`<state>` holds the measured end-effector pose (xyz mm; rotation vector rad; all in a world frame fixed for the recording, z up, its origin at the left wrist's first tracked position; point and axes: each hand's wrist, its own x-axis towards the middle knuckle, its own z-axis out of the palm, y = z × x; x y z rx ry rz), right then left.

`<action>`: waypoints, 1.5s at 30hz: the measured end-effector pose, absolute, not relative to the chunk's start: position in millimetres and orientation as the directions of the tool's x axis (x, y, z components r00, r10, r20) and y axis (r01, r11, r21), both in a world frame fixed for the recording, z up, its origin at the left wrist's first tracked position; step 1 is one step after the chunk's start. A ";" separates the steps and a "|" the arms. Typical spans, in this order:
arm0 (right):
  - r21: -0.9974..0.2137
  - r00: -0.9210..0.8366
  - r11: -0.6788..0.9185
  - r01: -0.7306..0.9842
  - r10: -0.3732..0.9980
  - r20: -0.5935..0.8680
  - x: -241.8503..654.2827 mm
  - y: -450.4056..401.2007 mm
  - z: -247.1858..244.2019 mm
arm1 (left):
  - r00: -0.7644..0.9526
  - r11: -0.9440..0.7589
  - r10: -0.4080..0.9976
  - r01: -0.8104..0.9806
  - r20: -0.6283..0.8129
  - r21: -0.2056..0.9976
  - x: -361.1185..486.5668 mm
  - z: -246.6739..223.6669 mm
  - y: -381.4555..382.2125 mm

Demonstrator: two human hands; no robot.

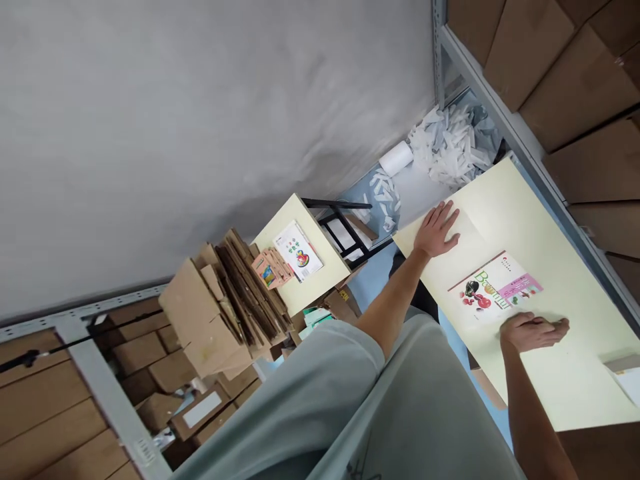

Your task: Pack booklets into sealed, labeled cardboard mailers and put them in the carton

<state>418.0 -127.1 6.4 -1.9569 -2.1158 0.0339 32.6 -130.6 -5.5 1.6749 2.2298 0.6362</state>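
Note:
My left hand [437,230] lies flat on the pale yellow table [500,200], its fingers spread and nothing under them that I can see. Just below a white picture book [495,287] with fruit drawings and a pink panel, my right hand [534,331] rests on the tabletop. Its fingers are curled closed and I see nothing in them. The book lies flat between the two hands, with the right hand close to its lower edge. A white and grey box-like item [625,377] sits at the table's right corner.
A smaller table [320,267] at left carries a white book [299,250], small pink booklets [273,268] and stacked flattened cardboard [225,307]. Shelves with brown boxes [575,87] stand at right and lower left. White paper scraps [450,147] and a white roll [397,159] lie by the wall.

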 end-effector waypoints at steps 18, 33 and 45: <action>-0.238 0.112 -0.070 0.969 0.980 0.166 402.8 -145.9 5.0 | -0.247 0.289 0.956 0.888 -0.159 0.357 20.3 8.7 -136.5; -0.349 0.205 -0.191 0.918 0.979 0.004 393.6 -147.5 3.3 | -0.212 0.231 0.973 0.933 -0.095 0.276 26.0 8.1 -136.0; -0.417 0.316 -0.339 0.843 0.940 -0.126 381.0 -147.2 13.5 | -0.236 0.259 0.965 0.925 -0.114 0.280 28.6 8.6 -137.0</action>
